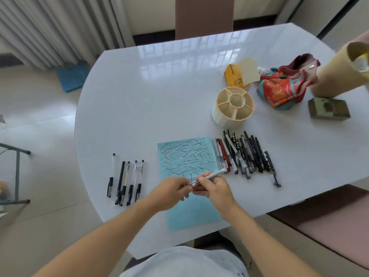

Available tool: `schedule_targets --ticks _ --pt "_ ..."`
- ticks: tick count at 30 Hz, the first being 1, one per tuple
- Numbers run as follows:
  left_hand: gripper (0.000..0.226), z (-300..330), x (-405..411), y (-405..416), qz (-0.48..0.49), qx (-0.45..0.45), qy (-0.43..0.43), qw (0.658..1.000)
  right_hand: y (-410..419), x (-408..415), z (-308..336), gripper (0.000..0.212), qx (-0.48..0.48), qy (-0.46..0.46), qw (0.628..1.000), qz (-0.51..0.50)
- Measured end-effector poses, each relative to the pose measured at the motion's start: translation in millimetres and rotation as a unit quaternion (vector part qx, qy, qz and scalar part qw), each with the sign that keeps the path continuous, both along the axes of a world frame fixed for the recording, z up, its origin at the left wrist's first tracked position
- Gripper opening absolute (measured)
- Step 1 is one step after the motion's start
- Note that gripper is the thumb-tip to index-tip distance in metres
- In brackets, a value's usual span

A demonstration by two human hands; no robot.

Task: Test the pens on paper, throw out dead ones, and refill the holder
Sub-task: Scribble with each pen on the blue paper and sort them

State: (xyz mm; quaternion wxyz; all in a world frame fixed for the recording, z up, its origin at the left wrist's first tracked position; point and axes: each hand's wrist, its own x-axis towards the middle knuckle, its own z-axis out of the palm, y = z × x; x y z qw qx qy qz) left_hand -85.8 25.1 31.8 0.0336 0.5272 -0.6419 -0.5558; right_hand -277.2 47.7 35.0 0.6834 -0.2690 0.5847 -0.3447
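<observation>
One white glossy table (179, 92) with rounded corners fills most of the head view, its top reflecting a window grid. Pale floor tiles surround it, with a vertical-slatted blind and a blue mat (71, 76) at the far left, and a brown chair back (203, 15) at the far side.

On the table lies a light blue paper (185, 156) covered in short black and red test strokes. To its left sit five capped pens (125, 180) in a loose row. To its right a crowded pile of dark pens (245, 156) lies side by side, touching the paper's edge. Beyond that pile stands a cream round pen holder (233, 106) with divided compartments, all visibly bare inside. Farther right are a yellow packet (233, 76), a red patterned cloth pouch (285, 82), a cardboard tube (339, 70) and a small dull metal box (329, 110).

Over the paper's near half, both hands meet around a silvery white pen (207, 177) held slanting up to the right. The right hand (213, 188) curls its fingers around the barrel's middle. The left hand (171, 188) pinches the pen's lower left end between thumb and fingertips. Whether that end is a cap or the tip is too blurred to tell. Both forearms reach in from the bottom edge, bare, converging above the paper, wrists slightly raised off the table.
</observation>
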Motion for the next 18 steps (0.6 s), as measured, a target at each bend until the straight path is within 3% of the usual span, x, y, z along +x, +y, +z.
schedule_targets --ticks 3,10,13,18 --pt "0.017 2.9 -0.7 -3.8 -0.03 -0.016 -0.004 0.999 5.3 -1.7 10.2 0.022 -0.007 -0.012 1.0 -0.007" --pt "0.018 7.3 0.4 1.1 -0.025 -0.058 0.009 0.998 6.2 -9.6 17.8 0.032 -0.042 0.07 0.996 -0.033" --pt "0.021 1.8 20.9 3.5 -0.004 -0.084 -0.043 0.996 -5.3 -40.0 19.5 0.035 -0.028 0.078 0.984 -0.158" --pt "0.028 -3.7 38.5 7.9 -0.002 -0.156 -0.11 0.982 -14.9 -84.4 14.9 0.029 -0.03 0.172 0.976 -0.126"
